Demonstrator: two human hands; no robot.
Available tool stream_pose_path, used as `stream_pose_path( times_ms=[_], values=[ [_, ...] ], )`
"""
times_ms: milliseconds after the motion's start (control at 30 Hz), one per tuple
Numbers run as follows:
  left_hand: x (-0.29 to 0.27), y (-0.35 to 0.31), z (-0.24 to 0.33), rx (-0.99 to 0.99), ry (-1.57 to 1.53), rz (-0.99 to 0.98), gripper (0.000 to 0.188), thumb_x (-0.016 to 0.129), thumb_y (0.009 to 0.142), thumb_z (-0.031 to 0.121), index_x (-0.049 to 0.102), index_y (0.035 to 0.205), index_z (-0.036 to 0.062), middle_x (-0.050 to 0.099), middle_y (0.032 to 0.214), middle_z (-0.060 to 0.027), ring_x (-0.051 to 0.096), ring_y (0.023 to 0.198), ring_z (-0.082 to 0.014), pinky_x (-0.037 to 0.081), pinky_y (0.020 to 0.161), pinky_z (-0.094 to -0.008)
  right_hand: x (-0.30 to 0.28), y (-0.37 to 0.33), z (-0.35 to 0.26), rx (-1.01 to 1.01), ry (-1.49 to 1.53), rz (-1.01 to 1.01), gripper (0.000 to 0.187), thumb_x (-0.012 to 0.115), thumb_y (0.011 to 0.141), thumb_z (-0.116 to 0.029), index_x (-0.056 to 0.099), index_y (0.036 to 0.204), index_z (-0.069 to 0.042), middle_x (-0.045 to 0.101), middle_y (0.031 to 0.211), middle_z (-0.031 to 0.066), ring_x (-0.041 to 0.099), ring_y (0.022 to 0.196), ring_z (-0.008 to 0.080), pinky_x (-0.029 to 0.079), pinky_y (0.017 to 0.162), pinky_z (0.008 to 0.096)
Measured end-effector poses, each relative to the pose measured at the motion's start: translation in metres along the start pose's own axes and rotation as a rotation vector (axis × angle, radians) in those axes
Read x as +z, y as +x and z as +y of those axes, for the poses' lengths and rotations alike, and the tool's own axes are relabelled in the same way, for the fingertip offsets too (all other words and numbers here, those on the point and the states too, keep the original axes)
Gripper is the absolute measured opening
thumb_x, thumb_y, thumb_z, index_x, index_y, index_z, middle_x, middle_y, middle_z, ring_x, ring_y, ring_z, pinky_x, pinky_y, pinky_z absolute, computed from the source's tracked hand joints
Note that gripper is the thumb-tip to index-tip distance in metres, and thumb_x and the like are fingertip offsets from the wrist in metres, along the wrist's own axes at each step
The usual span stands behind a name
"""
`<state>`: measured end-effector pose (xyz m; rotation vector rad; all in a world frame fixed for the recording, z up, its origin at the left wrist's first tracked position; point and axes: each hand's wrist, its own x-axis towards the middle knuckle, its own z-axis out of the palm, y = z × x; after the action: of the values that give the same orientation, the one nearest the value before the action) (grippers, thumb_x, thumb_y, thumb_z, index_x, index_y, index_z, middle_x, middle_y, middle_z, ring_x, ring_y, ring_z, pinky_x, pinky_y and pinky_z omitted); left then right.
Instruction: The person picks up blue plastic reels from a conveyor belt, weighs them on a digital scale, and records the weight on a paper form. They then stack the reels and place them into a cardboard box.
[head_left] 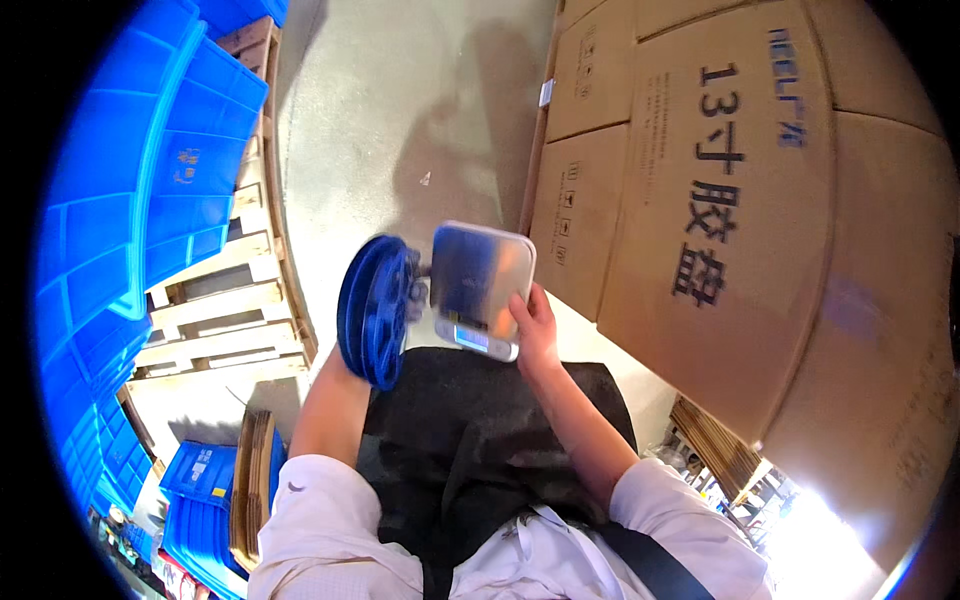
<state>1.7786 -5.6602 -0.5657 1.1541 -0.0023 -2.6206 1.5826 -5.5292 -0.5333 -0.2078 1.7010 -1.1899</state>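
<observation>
A black apron (475, 405) is worn with a white short-sleeved shirt (325, 515).

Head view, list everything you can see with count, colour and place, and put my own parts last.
Reel: one, blue, left of centre
Scale: one, silver and white, right of reel
Bins: several, blue, left
Pallets: count unclear, pale wood, beside bins
Cartons: several, brown, right
Cardboard stack: one, brown, lower left
Blue stack: one, blue, lower left
Floor: one, grey, upper middle
Dark garment: one, black, lower middle
Sleeves: two, white, bottom
Left forearm: one, bare, ending behind reel; hand unclear
Right hand: one, bare, grip on scale's right edge
</observation>
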Motion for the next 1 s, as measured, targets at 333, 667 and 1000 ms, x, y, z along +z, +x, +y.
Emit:
stream_pose_path(
  times_ms=[333,667,1000],
  values=[
    [0.033,-0.190,-0.082,-0.121,-0.175,-0.258,0.037,0.051,0.092,0.040,0.054,0.113,0.0089,0.056,0.081,-0.0038,0.053,0.064,-0.0129,0.045,0.053,-0.0239,-0.072,-0.264,-0.049,0.287,0.609,0.137,0.034,0.049,0.095,-0.022,0.047,0.122,-0.001,0.057,0.116,0.0117,0.055,0.105,0.0234,0.045,0.092,0.0366],
    [0.109,-0.172,-0.177,-0.111,1.132,0.248,0.051,0.046,0.091,0.054,0.060,0.112,0.0096,0.064,0.103,-0.0038,0.060,0.088,-0.0185,0.049,0.078,-0.0307,-0.262,-0.427,-0.019,-0.099,1.064,0.354,0.034,0.046,0.096,-0.022,0.047,0.123,-0.001,0.058,0.118,0.0138,0.057,0.107,0.0283,0.043,0.097,0.0451],
    [0.361,-0.194,-0.464,-0.630,1.268,-0.193,0.048,0.051,0.087,0.057,0.058,0.115,0.0179,0.061,0.105,-0.0011,0.056,0.096,-0.0184,0.043,0.094,-0.0358,-0.440,-0.637,0.071,-0.209,1.463,0.951,0.030,0.039,0.099,-0.023,0.042,0.122,-0.003,0.052,0.120,0.0171,0.055,0.107,0.0307,0.045,0.093,0.0527]
  ],
)
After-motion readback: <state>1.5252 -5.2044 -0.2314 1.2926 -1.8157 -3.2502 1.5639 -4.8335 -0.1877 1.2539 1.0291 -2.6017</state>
